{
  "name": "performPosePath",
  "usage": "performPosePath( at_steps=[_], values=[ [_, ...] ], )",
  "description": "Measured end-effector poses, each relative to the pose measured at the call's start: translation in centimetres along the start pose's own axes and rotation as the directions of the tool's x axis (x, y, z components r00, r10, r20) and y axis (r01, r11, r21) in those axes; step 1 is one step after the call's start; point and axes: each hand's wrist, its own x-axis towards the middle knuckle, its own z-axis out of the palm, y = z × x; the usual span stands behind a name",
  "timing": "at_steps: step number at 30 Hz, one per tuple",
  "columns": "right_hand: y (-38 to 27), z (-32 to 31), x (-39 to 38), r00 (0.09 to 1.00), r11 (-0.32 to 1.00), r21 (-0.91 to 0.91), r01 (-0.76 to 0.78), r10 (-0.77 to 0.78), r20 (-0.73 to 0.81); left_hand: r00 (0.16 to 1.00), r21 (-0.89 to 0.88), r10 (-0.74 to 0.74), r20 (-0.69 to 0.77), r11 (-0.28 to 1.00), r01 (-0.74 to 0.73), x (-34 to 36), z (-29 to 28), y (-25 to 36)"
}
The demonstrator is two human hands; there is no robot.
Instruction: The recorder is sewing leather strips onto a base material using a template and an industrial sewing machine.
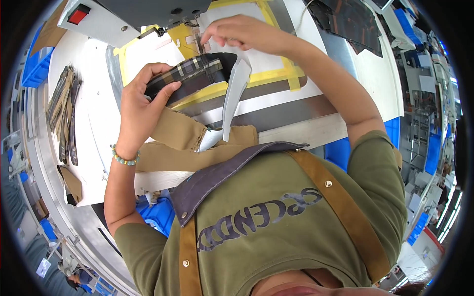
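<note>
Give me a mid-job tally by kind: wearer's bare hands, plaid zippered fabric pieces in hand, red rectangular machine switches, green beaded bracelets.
Bare left hand and right hand: 2
Plaid zippered fabric piece: 1
Red rectangular machine switch: 1
Green beaded bracelet: 1
Total: 5

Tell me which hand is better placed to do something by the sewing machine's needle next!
Probably the right hand: its fingers are close to the sewing machine's needle area, while the left hand is busy gripping the plaid cloth.
</note>
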Motion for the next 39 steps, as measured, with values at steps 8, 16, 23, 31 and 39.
performPosePath(
  at_steps=[8, 16, 23, 31, 39],
  values=[
    [1.3, -0.4, 2.0, 0.999, 1.000, 0.011, 0.019, -0.018, -0.027, 0.999, -0.007, -0.027, 0.019, 1.000, 0.027, 0.3, -0.2, 0.0],
    [2.3, -1.3, 2.9, 0.967, 0.914, -0.357, 0.191, -0.113, 0.229, 1.000, 0.006, 0.003, 0.020, 1.000, -0.003, 0.9, -0.2, 0.0],
    [1.8, -1.2, 2.3, 0.913, 0.485, -0.794, 0.365, -0.353, 0.204, 1.000, 0.062, -0.005, -0.009, 0.998, 0.005, 1.3, -0.8, -0.9],
    [0.9, -2.4, -2.5, 0.961, 0.169, -0.985, 0.017, -0.274, -0.031, 0.998, 0.073, 0.059, -0.011, 0.996, -0.058, 0.2, -0.8, 0.3],
    [-4.0, 0.9, -10.0, 0.957, 0.965, -0.235, 0.114, -0.170, -0.236, 0.904, -0.022, 0.427, 0.019, 0.904, -0.426, 1.7, 2.7, 3.8]
  ],
)
